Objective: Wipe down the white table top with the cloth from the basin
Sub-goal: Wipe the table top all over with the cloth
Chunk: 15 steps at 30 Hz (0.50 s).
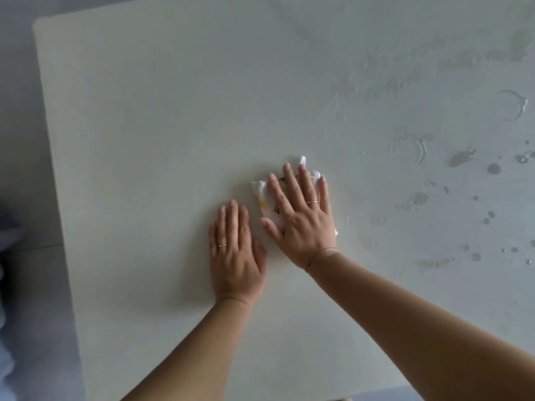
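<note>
Right hand [301, 218] spread flat on cloth [260, 192], left hand [234, 250] spread bracing bench [144, 140]; sweep toward apparently wet droplets [419, 198], pressing evenly.

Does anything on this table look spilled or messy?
Yes. The right side of the white table top is wet: water droplets and ring-shaped marks are scattered there, to the right of the cloth under the right hand. The left hand rests flat on a dry-looking area.
</note>
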{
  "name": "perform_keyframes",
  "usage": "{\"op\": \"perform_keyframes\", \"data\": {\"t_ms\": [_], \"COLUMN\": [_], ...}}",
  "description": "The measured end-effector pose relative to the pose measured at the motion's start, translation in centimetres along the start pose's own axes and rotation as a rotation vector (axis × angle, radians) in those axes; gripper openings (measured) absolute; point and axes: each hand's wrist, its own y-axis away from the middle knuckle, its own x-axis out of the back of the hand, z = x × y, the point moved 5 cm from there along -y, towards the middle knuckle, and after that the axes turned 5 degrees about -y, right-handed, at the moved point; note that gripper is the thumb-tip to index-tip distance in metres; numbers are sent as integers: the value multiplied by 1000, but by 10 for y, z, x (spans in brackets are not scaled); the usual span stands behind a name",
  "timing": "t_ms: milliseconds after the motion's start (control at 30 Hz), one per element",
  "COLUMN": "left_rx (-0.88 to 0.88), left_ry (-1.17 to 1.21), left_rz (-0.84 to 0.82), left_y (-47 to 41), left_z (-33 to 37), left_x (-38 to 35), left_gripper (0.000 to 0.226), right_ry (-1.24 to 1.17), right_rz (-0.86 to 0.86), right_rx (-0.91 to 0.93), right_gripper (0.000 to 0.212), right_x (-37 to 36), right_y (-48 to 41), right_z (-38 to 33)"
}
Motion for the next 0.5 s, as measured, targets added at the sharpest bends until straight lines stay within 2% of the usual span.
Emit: {"op": "perform_keyframes", "data": {"t_ms": [100,200,333,433,500], "left_rx": [0,-3,-2,-10,-19], "left_ry": [-11,-4,13,8,0], "left_rz": [0,0,24,27,30], "left_y": [0,0,-1,0,-1], "left_z": [-1,0,2,1,1], "left_x": [0,2,3,4,5], "left_gripper": [59,62,62,61,61], "right_ry": [21,18,20,-4,-26], "right_rz": [-42,7,59,71,64], "right_rx": [28,30,-129,-278,-201], "right_gripper": [69,64,62,64,61], "right_x": [-2,4,9,3,-6], "right_y": [-1,2,10,23,39], "right_z": [4,13,38,25,-3]}}
